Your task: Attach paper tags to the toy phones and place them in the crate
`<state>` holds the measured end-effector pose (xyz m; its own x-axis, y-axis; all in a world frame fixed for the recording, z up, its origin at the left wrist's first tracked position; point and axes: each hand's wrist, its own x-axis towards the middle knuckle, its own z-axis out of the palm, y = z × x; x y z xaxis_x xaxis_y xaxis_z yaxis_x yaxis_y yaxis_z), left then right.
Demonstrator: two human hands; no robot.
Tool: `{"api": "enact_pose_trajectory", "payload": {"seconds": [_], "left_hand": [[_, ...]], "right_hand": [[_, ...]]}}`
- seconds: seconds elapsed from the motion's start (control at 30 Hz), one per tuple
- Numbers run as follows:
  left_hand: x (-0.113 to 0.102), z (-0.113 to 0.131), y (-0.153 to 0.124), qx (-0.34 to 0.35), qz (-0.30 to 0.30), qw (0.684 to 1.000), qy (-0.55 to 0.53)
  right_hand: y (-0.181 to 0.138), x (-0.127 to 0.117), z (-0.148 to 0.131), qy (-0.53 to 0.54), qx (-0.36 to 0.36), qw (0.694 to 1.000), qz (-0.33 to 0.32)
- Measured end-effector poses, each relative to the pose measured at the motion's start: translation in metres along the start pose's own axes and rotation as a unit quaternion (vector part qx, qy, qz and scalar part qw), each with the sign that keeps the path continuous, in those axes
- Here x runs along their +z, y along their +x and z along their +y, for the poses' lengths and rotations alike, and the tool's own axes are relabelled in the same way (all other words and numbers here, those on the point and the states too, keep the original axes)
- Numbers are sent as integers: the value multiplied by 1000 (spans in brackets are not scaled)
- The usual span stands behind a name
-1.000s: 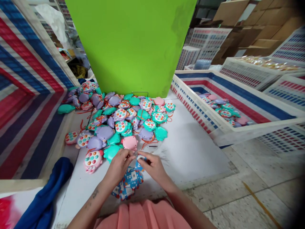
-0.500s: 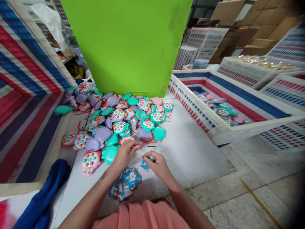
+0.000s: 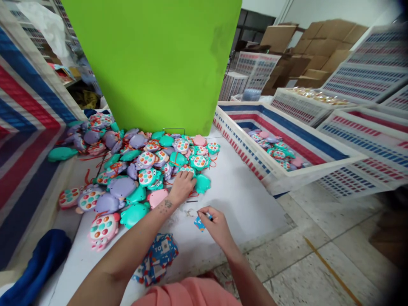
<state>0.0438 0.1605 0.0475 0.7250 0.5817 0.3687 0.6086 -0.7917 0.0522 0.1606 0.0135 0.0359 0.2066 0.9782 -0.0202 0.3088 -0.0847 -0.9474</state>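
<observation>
Blue tag (image 3: 200,223) pinched in right hand (image 3: 216,224); left hand (image 3: 182,187) fingers hide a toy, grip unclear.

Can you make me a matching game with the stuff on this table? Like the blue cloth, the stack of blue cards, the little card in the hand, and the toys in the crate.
Things:
1. blue cloth
2. stack of blue cards
3. small blue card
4. toys in the white crate

Places:
A. pinched in the right hand
B. far right of the table
C. bottom left corner
D. under the left forearm, near the table's front edge

Pairs: 1-C, 2-D, 3-A, 4-B
</observation>
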Motion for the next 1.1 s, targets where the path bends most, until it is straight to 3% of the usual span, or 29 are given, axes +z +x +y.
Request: {"api": "enact_pose_trajectory", "payload": {"seconds": [0.2, 0.33, 0.47, 0.6, 0.67, 0.93, 1.1], "left_hand": [[1, -11, 7, 2, 7, 1000, -18], [-12, -20, -17, -70, 62, 991, -97], [-22, -21, -50, -210, 134, 925, -286], [-21, -16, -73, -342, 143, 821, -434], [-20, -14, -79, -357, 143, 790, -478], [-19, -12, -80, -364, 129, 724, -571], [-22, -7, -79, -359, 118, 709, -596]], "right_hand": [[2, -5, -4, 12, 3, 1000, 11], [7, -5, -11, 38, 10, 999, 3], [16, 9, -16, 62, 7, 998, -19], [28, 28, -16, 61, 16, 997, -47], [33, 36, -17, 64, 13, 996, -65], [40, 50, -19, 61, 35, 994, -87], [41, 52, -20, 67, 37, 994, -74]]}}
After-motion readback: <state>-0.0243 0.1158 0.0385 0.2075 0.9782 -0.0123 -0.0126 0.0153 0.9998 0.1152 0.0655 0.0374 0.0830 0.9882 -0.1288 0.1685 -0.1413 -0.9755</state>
